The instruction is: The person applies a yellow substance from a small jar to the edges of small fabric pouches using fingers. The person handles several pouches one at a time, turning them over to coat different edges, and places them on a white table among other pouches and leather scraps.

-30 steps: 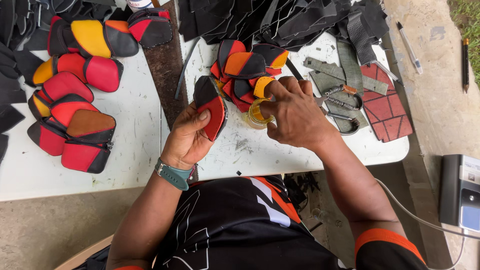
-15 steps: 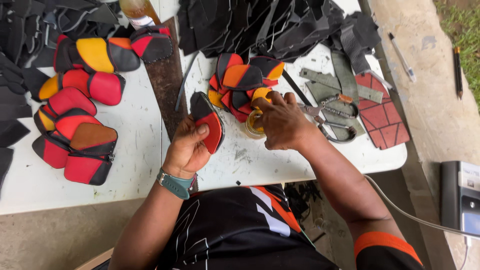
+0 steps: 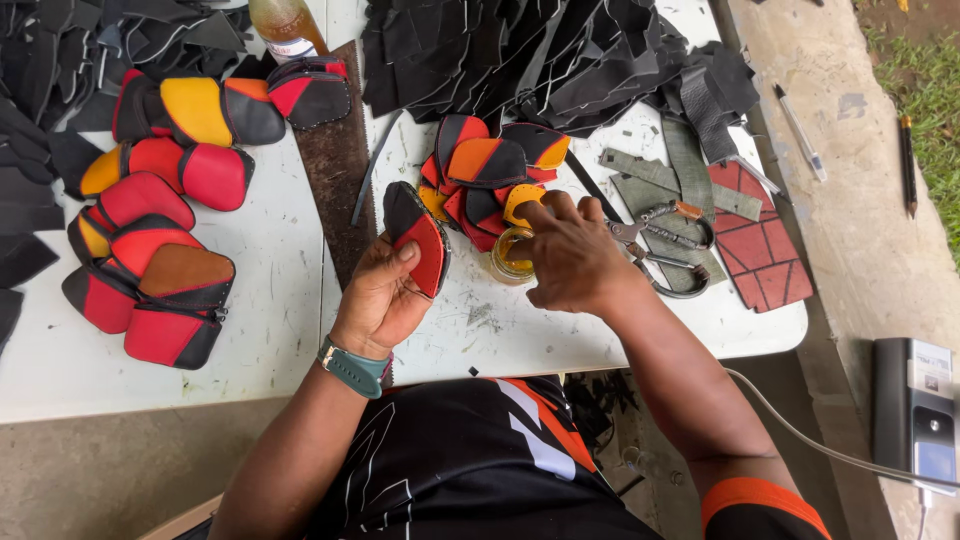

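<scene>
Near the front edge of the white table (image 3: 250, 340), the left hand (image 3: 380, 295) has its grip clamped on a red and black leather piece (image 3: 420, 245), thumb across its red face and fingers curled behind it. Just right of that grip, the right hand (image 3: 572, 255) hovers over a small jar of amber liquid (image 3: 508, 258), its fingertips pinched together at the jar's mouth; whether they hold anything there cannot be told. Beyond the right grip lies a pile of red, orange and black pieces (image 3: 490, 165), touching the jar's far side. Right of that grip rest metal pliers (image 3: 660, 240) on olive leather strips (image 3: 680, 175). Well to the left of the left grip sit finished red, yellow and black pouches (image 3: 150, 260).
</scene>
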